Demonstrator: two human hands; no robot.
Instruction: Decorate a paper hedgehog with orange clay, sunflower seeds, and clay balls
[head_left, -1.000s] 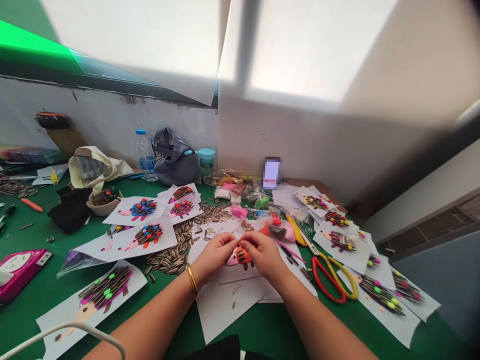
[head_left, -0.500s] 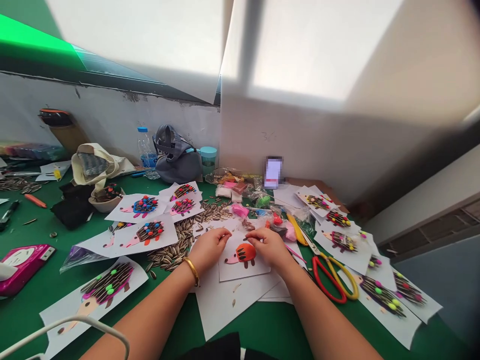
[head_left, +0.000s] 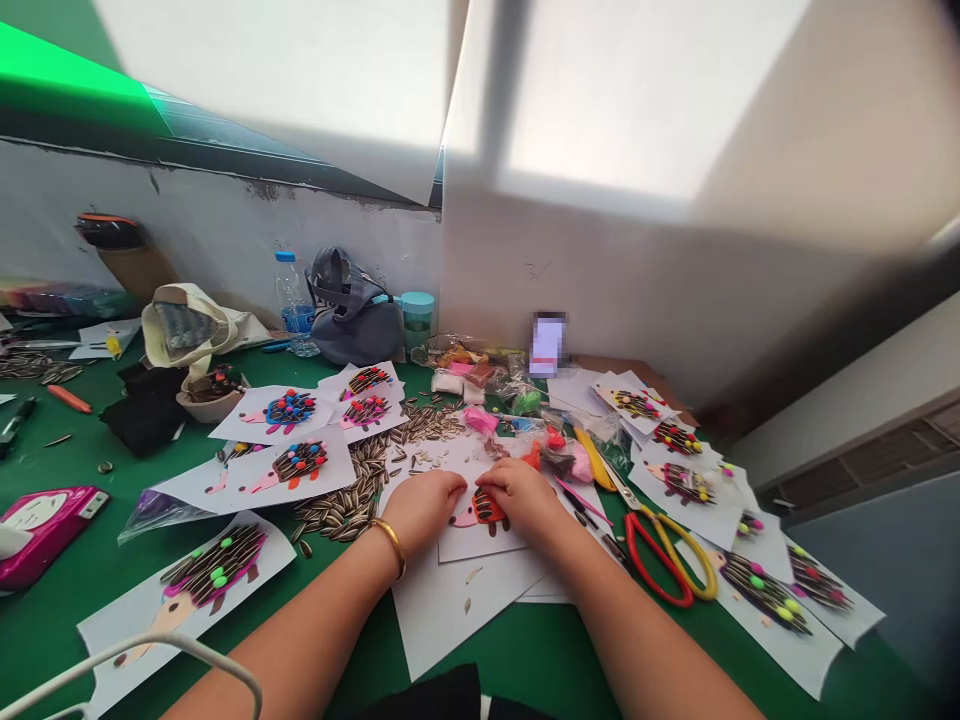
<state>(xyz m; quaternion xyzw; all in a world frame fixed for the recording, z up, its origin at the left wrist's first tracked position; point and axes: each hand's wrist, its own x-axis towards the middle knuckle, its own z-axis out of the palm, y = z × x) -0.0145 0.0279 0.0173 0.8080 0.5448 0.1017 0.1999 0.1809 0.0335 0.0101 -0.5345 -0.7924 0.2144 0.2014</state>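
A hedgehog picture (head_left: 462,518) with a pink clay face and an orange clay body lies on white paper in front of me. Several striped sunflower seeds are stuck in the orange clay (head_left: 493,508). My right hand (head_left: 525,497) is over the body, thumb and fingertips pinched at its upper edge on a sunflower seed that is mostly hidden. My left hand (head_left: 425,508) rests at the picture's left side, its fingers pressed together; whatever they hold is hidden. Loose sunflower seeds (head_left: 352,498) lie heaped left of my left hand.
Seed-covered hedgehog cards lie at left (head_left: 214,575) and right (head_left: 679,482). Red-and-yellow scissors (head_left: 660,560) are beside my right forearm. Bagged clay (head_left: 559,455) and a phone (head_left: 547,343) stand beyond my hands. A water bottle (head_left: 296,310) and grey bag (head_left: 356,325) are at the back.
My right hand has moved slightly left and down onto the orange body with the sunflower seed. My left hand has come a little lower and closer to the picture.
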